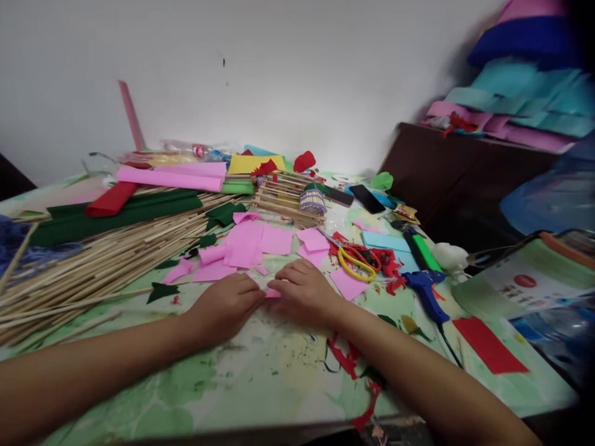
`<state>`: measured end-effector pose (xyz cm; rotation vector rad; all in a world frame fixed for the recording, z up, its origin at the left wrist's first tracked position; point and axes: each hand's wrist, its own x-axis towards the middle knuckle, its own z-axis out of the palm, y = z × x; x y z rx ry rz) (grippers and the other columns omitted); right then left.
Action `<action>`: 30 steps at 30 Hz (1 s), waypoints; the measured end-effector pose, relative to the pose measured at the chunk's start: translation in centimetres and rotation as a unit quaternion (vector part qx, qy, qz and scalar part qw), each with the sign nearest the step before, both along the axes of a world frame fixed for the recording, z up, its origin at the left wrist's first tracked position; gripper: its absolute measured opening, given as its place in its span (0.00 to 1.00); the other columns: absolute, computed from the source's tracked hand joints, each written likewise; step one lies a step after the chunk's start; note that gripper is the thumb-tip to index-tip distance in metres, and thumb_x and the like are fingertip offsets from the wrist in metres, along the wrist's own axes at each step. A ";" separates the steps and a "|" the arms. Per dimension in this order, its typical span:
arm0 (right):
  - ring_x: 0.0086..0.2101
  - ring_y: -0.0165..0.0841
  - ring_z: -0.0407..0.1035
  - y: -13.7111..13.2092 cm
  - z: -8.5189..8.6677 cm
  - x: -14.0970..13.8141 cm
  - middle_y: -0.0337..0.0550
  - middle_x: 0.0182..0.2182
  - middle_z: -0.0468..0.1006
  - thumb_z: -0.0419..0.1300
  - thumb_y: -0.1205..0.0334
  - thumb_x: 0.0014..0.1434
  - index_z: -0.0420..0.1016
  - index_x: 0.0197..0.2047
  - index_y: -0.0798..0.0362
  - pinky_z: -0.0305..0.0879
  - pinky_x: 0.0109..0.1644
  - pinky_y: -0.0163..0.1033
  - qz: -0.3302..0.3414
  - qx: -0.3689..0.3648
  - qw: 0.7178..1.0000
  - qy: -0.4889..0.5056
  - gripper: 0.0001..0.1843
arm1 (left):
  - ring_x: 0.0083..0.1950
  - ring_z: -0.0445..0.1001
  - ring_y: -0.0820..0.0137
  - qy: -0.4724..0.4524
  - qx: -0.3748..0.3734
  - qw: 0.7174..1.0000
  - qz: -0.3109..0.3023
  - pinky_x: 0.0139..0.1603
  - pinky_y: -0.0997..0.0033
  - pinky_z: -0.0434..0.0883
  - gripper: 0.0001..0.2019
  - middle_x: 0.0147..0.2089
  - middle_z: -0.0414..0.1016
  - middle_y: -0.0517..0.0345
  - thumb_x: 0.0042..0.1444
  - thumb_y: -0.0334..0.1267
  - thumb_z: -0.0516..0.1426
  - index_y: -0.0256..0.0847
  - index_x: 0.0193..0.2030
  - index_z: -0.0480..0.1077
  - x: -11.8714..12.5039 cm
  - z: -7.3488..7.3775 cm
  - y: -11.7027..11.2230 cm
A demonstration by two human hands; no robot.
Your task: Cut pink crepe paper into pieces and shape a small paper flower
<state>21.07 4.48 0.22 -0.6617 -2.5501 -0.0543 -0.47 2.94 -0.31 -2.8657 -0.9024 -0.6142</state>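
Pink piece [273,293]: sits pinched between nearly closed, finger-curled left hand [227,308] and equally curled right hand [307,292], near larger pink sheets [244,243].

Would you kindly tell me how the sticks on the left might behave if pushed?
Slim and straight, the sticks are probably stiff and light. With no tie visible around them, a push may roll or spread them. Some overlap, so moving one could shift others.

No lettering can be read. The red oval [525,280] on the pale container [486,290] is too blurred — likewise the small red label [199,150] on the clear plastic bottle [217,153] at the back.
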 end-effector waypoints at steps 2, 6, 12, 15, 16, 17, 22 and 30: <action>0.37 0.34 0.63 0.0 -0.3 -0.2 0.43 0.34 0.76 0.53 0.59 0.61 0.74 0.38 0.53 0.54 0.44 0.40 0.027 0.018 0.999 -0.033 0.10 | 0.31 0.68 0.66 0.038 0.024 0.999 -0.011 0.32 0.65 0.64 0.12 0.29 0.73 0.52 0.60 0.30 0.48 0.36 0.34 0.73 0.3 -0.1 0.0; 0.36 0.33 0.63 0.2 -0.8 -0.4 0.42 0.30 0.76 0.52 0.68 0.61 0.75 0.33 0.53 0.54 0.43 0.39 0.035 0.000 0.998 -0.051 0.10 | 0.30 0.66 0.65 0.067 0.032 0.997 -0.017 0.30 0.64 0.64 0.14 0.27 0.71 0.51 0.60 0.29 0.47 0.35 0.31 0.72 0.5 -0.1 -0.2; 0.36 0.33 0.64 0.3 -0.8 -0.4 0.44 0.31 0.75 0.54 0.65 0.60 0.75 0.33 0.55 0.55 0.45 0.38 0.017 -0.073 0.997 -0.026 0.08 | 0.35 0.69 0.61 0.090 0.030 0.995 -0.010 0.35 0.58 0.67 0.14 0.35 0.74 0.45 0.62 0.33 0.46 0.32 0.42 0.71 0.1 -0.4 -1.6; 0.37 0.32 0.64 0.3 -0.4 -0.4 0.44 0.32 0.74 0.54 0.62 0.61 0.74 0.34 0.55 0.55 0.46 0.38 0.014 -0.113 0.993 -0.017 0.09 | 0.38 0.70 0.59 0.084 0.019 0.996 0.000 0.38 0.56 0.67 0.15 0.39 0.74 0.43 0.63 0.37 0.46 0.33 0.45 0.71 -0.2 -0.7 -2.2; 0.37 0.32 0.64 0.3 -0.3 -0.4 0.44 0.32 0.74 0.54 0.61 0.61 0.74 0.34 0.55 0.55 0.45 0.38 0.009 -0.126 0.992 -0.017 0.09 | 0.39 0.70 0.59 0.084 0.013 0.996 0.003 0.39 0.57 0.67 0.15 0.40 0.74 0.43 0.63 0.37 0.46 0.33 0.45 0.71 -0.3 -0.8 -2.3; 0.37 0.32 0.63 0.3 -0.2 -0.5 0.44 0.32 0.74 0.54 0.61 0.61 0.74 0.34 0.55 0.55 0.45 0.37 0.001 -0.138 0.990 -0.019 0.09 | 0.40 0.70 0.59 0.087 0.008 0.996 0.005 0.40 0.57 0.67 0.15 0.41 0.74 0.43 0.63 0.38 0.47 0.34 0.44 0.71 -0.4 -0.9 -2.3; 0.35 0.31 0.61 0.5 0.1 -0.8 0.42 0.30 0.70 0.54 0.60 0.62 0.71 0.31 0.56 0.56 0.42 0.36 -0.055 -0.163 0.984 -0.040 0.11 | 0.40 0.70 0.59 0.114 0.006 0.993 0.015 0.41 0.57 0.66 0.15 0.43 0.74 0.43 0.61 0.42 0.49 0.34 0.45 0.71 -0.4 -0.9 -2.4; 0.38 0.33 0.59 0.4 -0.2 -1.3 0.44 0.32 0.67 0.51 0.60 0.63 0.69 0.31 0.55 0.55 0.45 0.39 -0.099 -0.169 0.980 -0.041 0.11 | 0.39 0.70 0.60 0.083 -0.021 0.996 0.032 0.40 0.57 0.68 0.18 0.42 0.74 0.43 0.63 0.43 0.46 0.34 0.43 0.71 -0.3 -1.1 -2.4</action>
